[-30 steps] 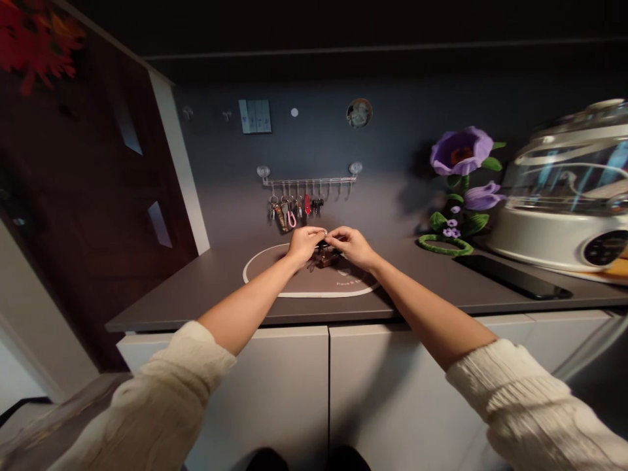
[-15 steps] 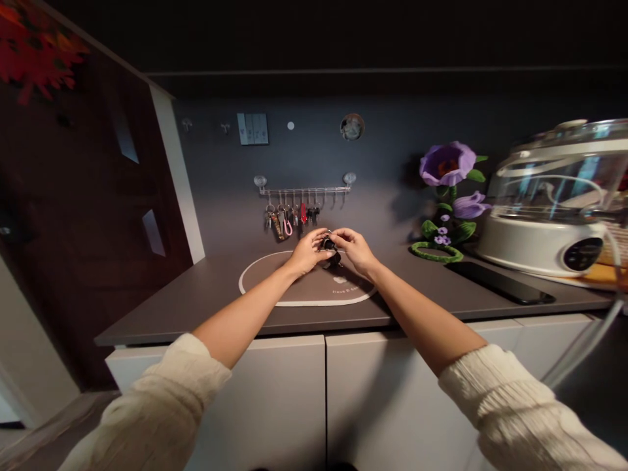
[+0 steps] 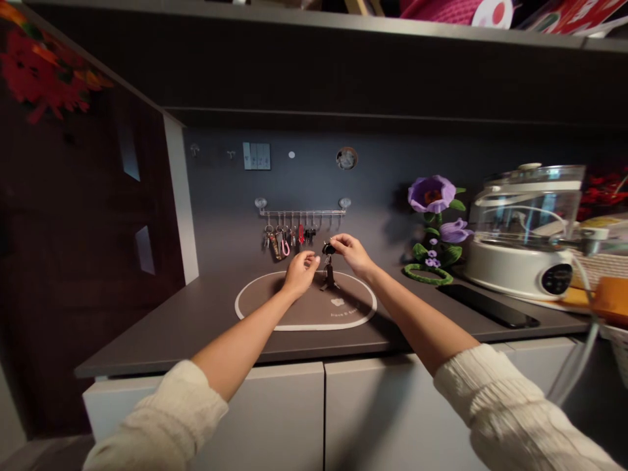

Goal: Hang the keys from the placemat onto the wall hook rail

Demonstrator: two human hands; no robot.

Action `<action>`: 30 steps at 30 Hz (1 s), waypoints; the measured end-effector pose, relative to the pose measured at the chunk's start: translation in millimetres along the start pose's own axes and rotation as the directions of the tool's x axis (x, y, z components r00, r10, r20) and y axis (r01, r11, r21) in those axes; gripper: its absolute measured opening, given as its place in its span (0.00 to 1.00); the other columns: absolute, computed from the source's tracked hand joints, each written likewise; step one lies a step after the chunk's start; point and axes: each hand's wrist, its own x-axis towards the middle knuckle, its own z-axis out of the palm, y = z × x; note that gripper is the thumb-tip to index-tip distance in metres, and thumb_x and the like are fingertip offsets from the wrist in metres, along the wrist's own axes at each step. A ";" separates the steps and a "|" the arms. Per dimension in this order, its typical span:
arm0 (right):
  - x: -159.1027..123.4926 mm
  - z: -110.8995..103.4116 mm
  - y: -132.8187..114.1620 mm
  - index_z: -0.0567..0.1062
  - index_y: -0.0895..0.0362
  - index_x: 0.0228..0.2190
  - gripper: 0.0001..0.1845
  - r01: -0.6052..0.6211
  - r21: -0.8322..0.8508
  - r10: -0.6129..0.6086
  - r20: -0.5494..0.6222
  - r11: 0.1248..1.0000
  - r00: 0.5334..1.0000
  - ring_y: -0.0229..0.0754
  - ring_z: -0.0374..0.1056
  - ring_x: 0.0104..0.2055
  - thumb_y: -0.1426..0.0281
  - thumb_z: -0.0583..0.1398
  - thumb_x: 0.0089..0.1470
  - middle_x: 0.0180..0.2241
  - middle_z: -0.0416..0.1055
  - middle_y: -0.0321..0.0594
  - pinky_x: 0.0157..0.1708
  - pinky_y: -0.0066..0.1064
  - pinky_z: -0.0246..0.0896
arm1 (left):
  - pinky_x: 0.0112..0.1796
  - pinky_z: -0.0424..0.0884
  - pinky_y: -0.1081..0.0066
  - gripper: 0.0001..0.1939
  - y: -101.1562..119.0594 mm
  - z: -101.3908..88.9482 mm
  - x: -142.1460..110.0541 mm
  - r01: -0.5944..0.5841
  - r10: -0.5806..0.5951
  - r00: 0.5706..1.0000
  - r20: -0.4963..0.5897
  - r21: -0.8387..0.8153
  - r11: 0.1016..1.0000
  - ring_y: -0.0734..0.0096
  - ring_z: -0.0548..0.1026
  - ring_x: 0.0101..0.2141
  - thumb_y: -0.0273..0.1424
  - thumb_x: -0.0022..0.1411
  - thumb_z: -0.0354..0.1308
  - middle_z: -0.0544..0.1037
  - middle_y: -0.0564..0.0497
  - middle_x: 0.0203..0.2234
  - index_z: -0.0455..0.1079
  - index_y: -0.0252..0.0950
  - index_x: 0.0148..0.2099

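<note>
My right hand [image 3: 354, 255] is pinched on the top of a dark bunch of keys [image 3: 329, 273], which dangles just above the mat. To the left of it, my left hand [image 3: 301, 271] is apart from the bunch, its fingers loosely bent and nothing in them. Behind the hands, a clear hook rail [image 3: 301, 212] is fixed to the wall by two suction cups. Several key sets hang from its left and middle hooks, among them a pink loop [image 3: 285, 245] and a red key holder [image 3: 301, 234]. Beneath both hands lies a brown oval mat [image 3: 265, 304] with a white border.
Purple knitted flowers [image 3: 432, 194] stand to the right, beside a black phone [image 3: 485, 306] and a white appliance with a clear top [image 3: 520, 261]. A dark shelf [image 3: 343, 72] overhangs the counter [image 3: 161, 327]. A wall switch panel [image 3: 257, 156] is at the back left.
My left hand has let go of the keys and moved slightly left. The bunch now hangs down from my right hand. The view has tilted upward, showing the shelf's contents.
</note>
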 end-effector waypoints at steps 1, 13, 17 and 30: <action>6.3 -1.2 -2.6 0.70 0.58 0.25 0.14 0.002 -0.010 -0.002 0.000 1.000 1.000 0.33 0.62 0.28 0.61 0.63 0.38 0.25 0.68 0.34 0.33 0.27 0.59 | 0.35 0.65 0.71 0.12 -0.9 -0.8 0.5 -0.010 0.011 1.000 -0.017 0.024 1.000 0.71 0.70 0.32 0.35 0.50 0.58 0.73 0.47 0.31 0.70 0.34 0.36; 65.8 -2.2 -17.4 0.66 0.59 0.20 0.05 -0.093 -0.159 0.068 -0.157 0.983 0.985 0.30 0.59 0.21 0.74 0.58 0.45 0.19 0.63 0.32 0.23 0.24 0.60 | 0.39 0.64 0.68 0.08 -10.7 -5.4 4.2 -0.081 0.089 0.996 -0.027 0.217 0.973 0.68 0.70 0.33 0.31 0.56 0.49 0.74 0.47 0.30 0.69 0.36 0.31; 75.1 4.0 -18.1 0.65 0.59 0.20 0.07 -0.193 -0.172 0.144 -0.262 0.966 0.954 0.30 0.59 0.20 0.75 0.55 0.47 0.19 0.61 0.32 0.21 0.26 0.61 | 0.39 0.64 0.68 0.09 -13.3 -6.1 5.0 -0.095 0.105 0.994 -0.019 0.294 0.951 0.68 0.70 0.33 0.29 0.57 0.47 0.74 0.47 0.30 0.68 0.35 0.32; 96.9 21.0 2.8 0.68 0.60 0.21 0.07 -0.318 -0.174 0.230 -0.394 0.932 0.890 0.31 0.60 0.19 0.74 0.55 0.49 0.17 0.61 0.34 0.24 0.29 0.66 | 0.37 0.65 0.70 0.10 -16.9 -6.6 5.5 -0.061 0.074 0.997 -0.017 0.399 0.915 0.71 0.70 0.33 0.27 0.58 0.46 0.74 0.48 0.30 0.68 0.34 0.33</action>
